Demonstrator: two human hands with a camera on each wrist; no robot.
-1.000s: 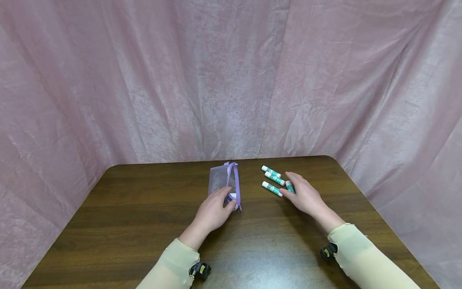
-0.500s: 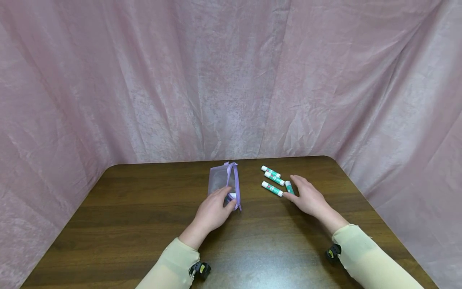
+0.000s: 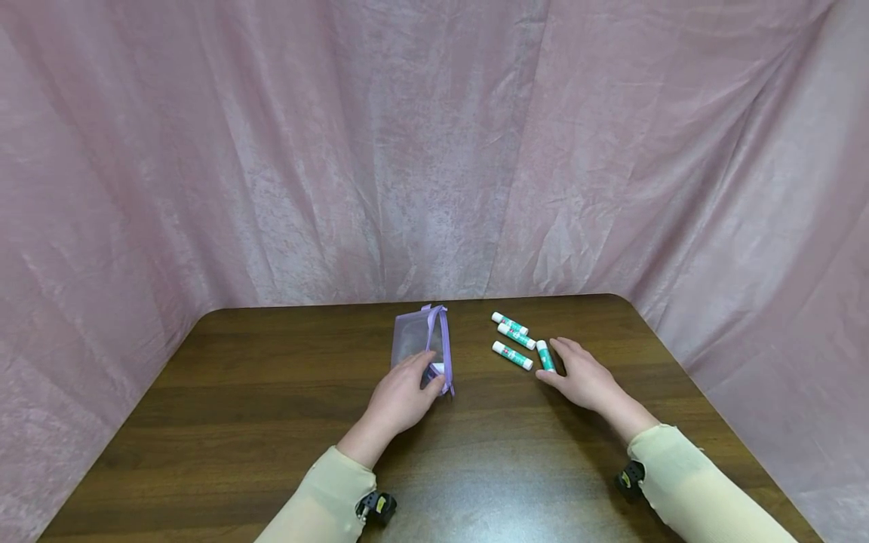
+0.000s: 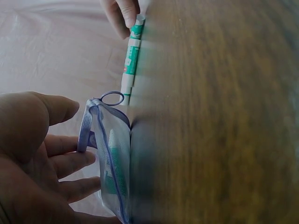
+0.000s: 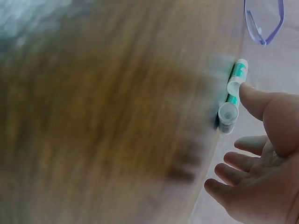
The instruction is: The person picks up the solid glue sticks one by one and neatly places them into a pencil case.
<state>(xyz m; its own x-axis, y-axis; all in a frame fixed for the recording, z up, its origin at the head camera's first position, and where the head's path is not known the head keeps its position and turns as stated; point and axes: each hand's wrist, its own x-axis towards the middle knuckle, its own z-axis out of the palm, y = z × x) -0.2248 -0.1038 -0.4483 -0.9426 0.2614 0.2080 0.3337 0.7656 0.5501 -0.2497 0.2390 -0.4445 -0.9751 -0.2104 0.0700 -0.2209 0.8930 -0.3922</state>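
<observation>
My left hand (image 3: 400,396) is at the near end of a purple-trimmed mesh zip pouch (image 3: 410,338), its fingers loosely bent against the side and the thumb apart from it in the left wrist view. The pouch mouth gapes to the right. Through the mesh, green-and-white sticks (image 4: 116,172) show inside. My right hand (image 3: 585,379) is spread beside a green-and-white glue stick (image 3: 546,357), thumb near its lower end, fingers on its far side and not closed round it. To its left lies another glue stick (image 3: 512,356).
Two more glue sticks, one (image 3: 509,323) behind the other (image 3: 517,336), lie side by side farther back. Everything lies on a dark wooden table (image 3: 237,392). A pink curtain (image 3: 434,151) hangs behind the far edge.
My right hand has drawn back a little to the right and toward me, uncovering more of the nearest glue stick. The left hand and pouch have stayed put.
</observation>
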